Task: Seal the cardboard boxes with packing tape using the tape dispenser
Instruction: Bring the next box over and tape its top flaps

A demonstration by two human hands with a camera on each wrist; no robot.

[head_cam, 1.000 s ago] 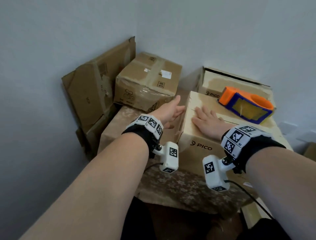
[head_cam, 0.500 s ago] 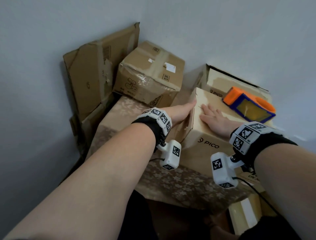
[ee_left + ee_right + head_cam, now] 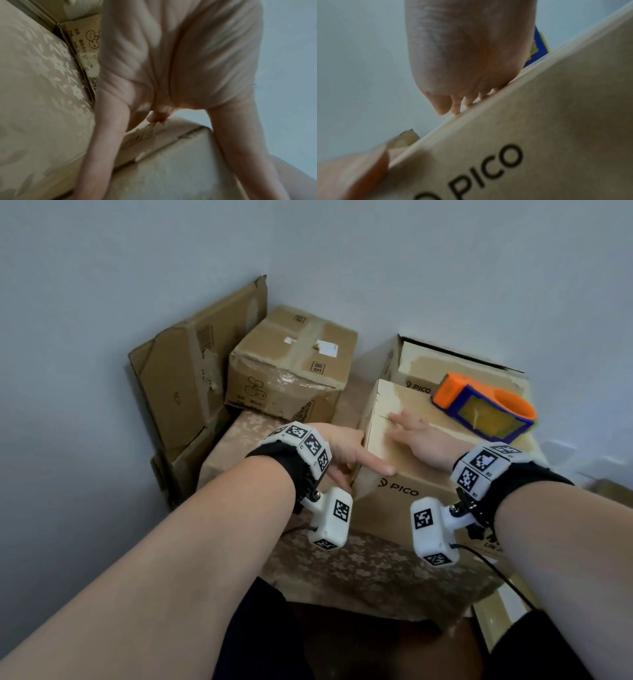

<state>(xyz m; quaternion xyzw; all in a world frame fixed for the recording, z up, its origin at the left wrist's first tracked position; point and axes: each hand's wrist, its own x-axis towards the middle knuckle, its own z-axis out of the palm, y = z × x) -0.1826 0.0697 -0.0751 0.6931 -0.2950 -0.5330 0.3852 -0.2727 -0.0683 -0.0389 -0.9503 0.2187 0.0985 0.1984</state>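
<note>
Now our left hand (image 3: 337,448) grips the near left corner of the PICO box (image 3: 407,474): the thumb lies along the top edge and the fingers, spread, wrap down the left side, where the left wrist view shows them straddling the corner. A second ago that hand was only reaching toward the far left edge, fingers straight; it has slid back toward us and taken hold. Our right hand (image 3: 419,436) lies flat on the lid, fingers spread and straight, pressing the flaps down; it has crept a little farther across the top, its fingertips (image 3: 399,417) now at the seam between the flaps.

We judge that the box is being steadied and its flaps closed, so the taping itself has not begun. The tape dispenser (image 3: 484,409), orange and blue, rests untouched on the far right part of the same lid, near our right hand but apart from it. Behind it stands a second PICO box (image 3: 424,364) with its top open. To the left sits a taped brown box (image 3: 291,368), on the floral cloth (image 3: 359,573).
</note>
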